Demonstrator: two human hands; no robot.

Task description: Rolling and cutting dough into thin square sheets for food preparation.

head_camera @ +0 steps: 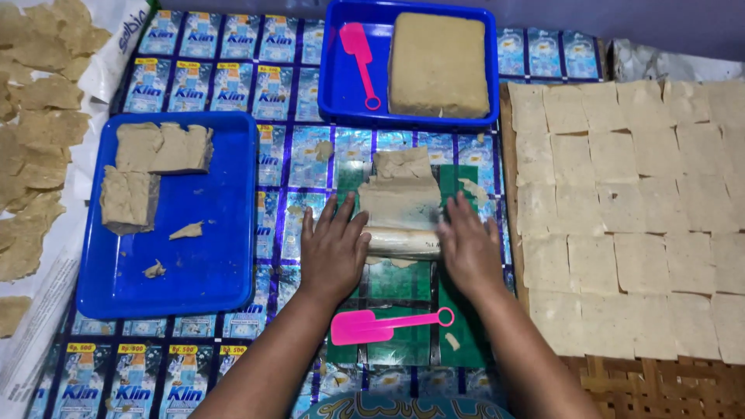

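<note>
A pale rolling pin [403,243] lies across a green board [403,283] at the centre. A thin sheet of beige dough [400,194] stretches away from it on the board. My left hand [334,248] presses flat on the pin's left end, and my right hand [468,248] presses flat on its right end. A pink plastic spatula [384,326] lies on the board just in front of my wrists, between my forearms.
A blue tray [225,209] at left holds dough chunks [155,151]. A second blue tray [341,85] behind holds a dough block [438,66] and another pink spatula [359,54]. Flat dough squares [628,209] cover a woven mat at right; dried pieces [35,140] lie far left.
</note>
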